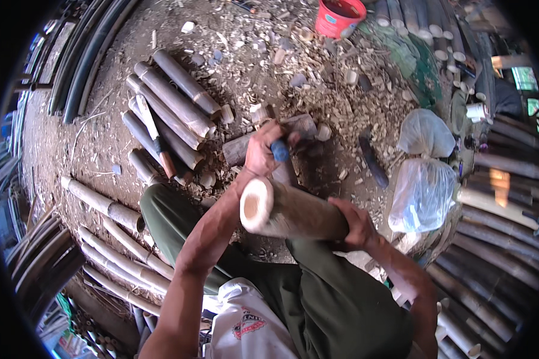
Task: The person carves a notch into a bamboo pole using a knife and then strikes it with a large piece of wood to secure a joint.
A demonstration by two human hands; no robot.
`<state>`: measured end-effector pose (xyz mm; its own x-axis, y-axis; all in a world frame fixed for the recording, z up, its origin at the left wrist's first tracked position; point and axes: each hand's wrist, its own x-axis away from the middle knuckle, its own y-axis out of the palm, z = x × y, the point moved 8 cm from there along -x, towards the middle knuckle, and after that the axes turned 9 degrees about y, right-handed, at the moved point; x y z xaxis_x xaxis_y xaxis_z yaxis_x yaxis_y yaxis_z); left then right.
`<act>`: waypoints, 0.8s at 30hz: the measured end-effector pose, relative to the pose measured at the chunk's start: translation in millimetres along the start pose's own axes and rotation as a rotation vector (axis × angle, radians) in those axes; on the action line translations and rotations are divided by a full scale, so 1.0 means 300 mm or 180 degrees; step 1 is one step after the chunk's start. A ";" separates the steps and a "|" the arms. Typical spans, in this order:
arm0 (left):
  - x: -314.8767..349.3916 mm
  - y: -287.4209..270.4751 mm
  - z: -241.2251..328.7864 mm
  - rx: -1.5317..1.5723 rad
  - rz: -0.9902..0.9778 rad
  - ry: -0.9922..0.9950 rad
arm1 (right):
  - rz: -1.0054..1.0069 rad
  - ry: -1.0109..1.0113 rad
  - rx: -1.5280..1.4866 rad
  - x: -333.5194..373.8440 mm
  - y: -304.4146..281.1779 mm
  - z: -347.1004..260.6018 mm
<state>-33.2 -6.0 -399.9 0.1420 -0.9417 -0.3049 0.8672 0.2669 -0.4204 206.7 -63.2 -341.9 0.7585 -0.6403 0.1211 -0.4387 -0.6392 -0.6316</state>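
Ground (117, 66): bare brown earth, strewn with wood chips (347, 110), thickest on the far side, just right of the middle.
Far edge: red bucket (339, 27), open-topped, beside the scattered chips; green netting (425, 78) farther right.
Right side: long bamboo poles (497, 239) in rows; clear plastic bag (422, 197), pinched at its middle, between the poles and the work.
Left side: short bamboo tubes (176, 102) laid roughly side by side; knife (148, 116) with pale blade lying on top; paler bamboo lengths (126, 272) nearer.
Bamboo section (305, 215): raised over the lap, slanting, pale rim and tan recess of one end turned left; hiding part of the left forearm (212, 230).
Right hand (358, 226): closed around the right end of the section, some fingers hidden behind.
Left hand (262, 152): just beyond the section, fingers curled tightly round a blue-ended handle (279, 151); remainder blurred, kind of tool impossible to tell.
Beyond the left hand: short log (236, 151) lying crosswise on the ground, partly hidden.
Lap: dark green trousers (341, 287).
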 end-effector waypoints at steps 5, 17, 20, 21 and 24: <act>0.172 0.063 0.142 0.0292 -0.0447 0.1079 | 0.0113 -0.0455 -0.0163 -0.003 -0.034 -0.051; 0.178 0.015 0.056 0.0246 -0.0233 0.1066 | 0.0240 -0.0493 0.0454 -0.086 0.066 -0.029; 0.121 -0.004 0.073 -0.0228 -0.0210 0.1015 | 0.0340 -0.0287 0.0341 -0.077 0.078 -0.028; 0.127 0.005 0.080 -0.0069 -0.0129 0.0874 | 0.0374 -0.0419 0.0206 -0.033 0.072 -0.030; 0.047 -0.032 0.221 0.0221 0.0409 0.1089 | 0.0674 0.0042 -0.0074 0.093 0.004 0.033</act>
<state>-7.8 -35.3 -343.4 0.0943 -0.7753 -0.6245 0.8846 0.3530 -0.3048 232.1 -77.8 -346.9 0.6419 -0.7668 -0.0022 -0.5987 -0.4994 -0.6262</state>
